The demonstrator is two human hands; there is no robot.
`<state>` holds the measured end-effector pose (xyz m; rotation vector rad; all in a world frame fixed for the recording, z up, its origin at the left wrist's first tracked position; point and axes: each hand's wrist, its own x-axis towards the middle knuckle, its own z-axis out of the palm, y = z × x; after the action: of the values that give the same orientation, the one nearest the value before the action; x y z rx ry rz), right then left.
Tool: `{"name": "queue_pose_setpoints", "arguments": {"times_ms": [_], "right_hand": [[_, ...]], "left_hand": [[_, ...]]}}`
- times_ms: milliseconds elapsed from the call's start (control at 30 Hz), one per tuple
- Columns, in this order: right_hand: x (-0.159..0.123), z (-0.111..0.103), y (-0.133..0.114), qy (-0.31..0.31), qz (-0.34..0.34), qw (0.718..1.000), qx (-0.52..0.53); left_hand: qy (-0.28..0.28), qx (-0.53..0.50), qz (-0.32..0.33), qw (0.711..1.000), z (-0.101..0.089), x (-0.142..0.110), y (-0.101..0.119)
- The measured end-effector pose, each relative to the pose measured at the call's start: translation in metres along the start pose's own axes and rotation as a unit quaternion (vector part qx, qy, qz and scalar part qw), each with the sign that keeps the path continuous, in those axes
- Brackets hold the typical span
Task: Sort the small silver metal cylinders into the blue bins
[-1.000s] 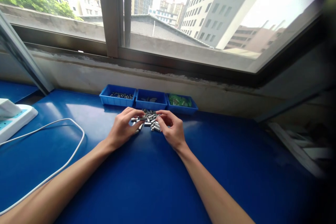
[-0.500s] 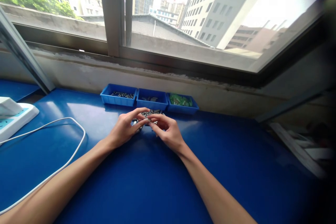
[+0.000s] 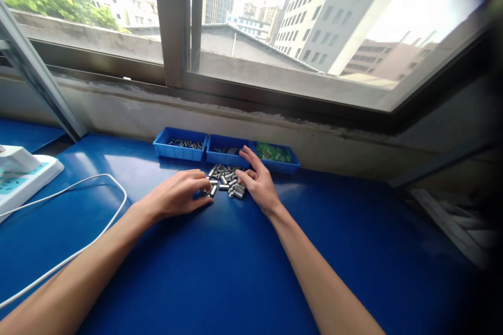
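A heap of small silver metal pieces (image 3: 227,180) lies on the blue table (image 3: 220,261) just in front of three blue trays. My left hand (image 3: 178,194) rests palm down at the heap's left edge, its fingertips pinched on one of the pieces. My right hand (image 3: 255,178) is at the heap's right side with its fingers spread, the index finger reaching toward the middle tray (image 3: 227,157). The left tray (image 3: 176,151) holds dark metal pieces, the middle tray a few silver ones, and the right tray (image 3: 280,166) holds green parts.
A white cable (image 3: 78,204) loops over the table's left side from a white and teal device (image 3: 19,175) at the left edge. A window sill and wall stand right behind the trays. Off the table's right edge is a dark gap with pale slats (image 3: 451,220).
My hands met over the heap, then drew apart. My right hand has opened and reached toward the middle tray, while my left hand has settled at the heap's left edge.
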<state>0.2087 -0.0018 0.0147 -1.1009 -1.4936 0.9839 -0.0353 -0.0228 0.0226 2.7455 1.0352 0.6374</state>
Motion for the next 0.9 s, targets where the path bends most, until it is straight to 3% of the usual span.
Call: {"name": "queue_pose_setpoints", "arguments": {"times_ms": [233, 300, 367, 467, 567, 633, 900], "right_hand": [[-0.015, -0.005, -0.005, 0.02, 0.001, 1.0, 0.012], [-0.018, -0.005, -0.007, 0.024, 0.006, 1.0, 0.017], [-0.02, -0.004, -0.01, 0.017, 0.015, 0.999, 0.029], [-0.023, 0.001, -0.017, -0.014, 0.035, 0.998, 0.046], [-0.027, 0.006, -0.024, -0.054, 0.043, 0.996, 0.052], [-0.029, 0.009, -0.026, -0.069, 0.044, 0.995, 0.055], [-0.032, 0.01, -0.026, -0.115, 0.039, 0.991, 0.062]], "left_hand": [[-0.024, -0.007, 0.012, 1.0, 0.004, 0.0, -0.002], [0.004, -0.049, 0.003, 0.999, 0.007, 0.0, -0.001], [0.066, -0.119, -0.023, 0.99, 0.01, 0.003, 0.003], [0.191, -0.268, -0.12, 0.937, 0.012, 0.01, 0.014], [0.237, -0.425, -0.2, 0.85, 0.015, 0.016, 0.022], [0.251, -0.453, -0.216, 0.828, 0.018, 0.017, 0.023], [0.281, -0.382, -0.173, 0.863, 0.022, 0.013, 0.02]]}}
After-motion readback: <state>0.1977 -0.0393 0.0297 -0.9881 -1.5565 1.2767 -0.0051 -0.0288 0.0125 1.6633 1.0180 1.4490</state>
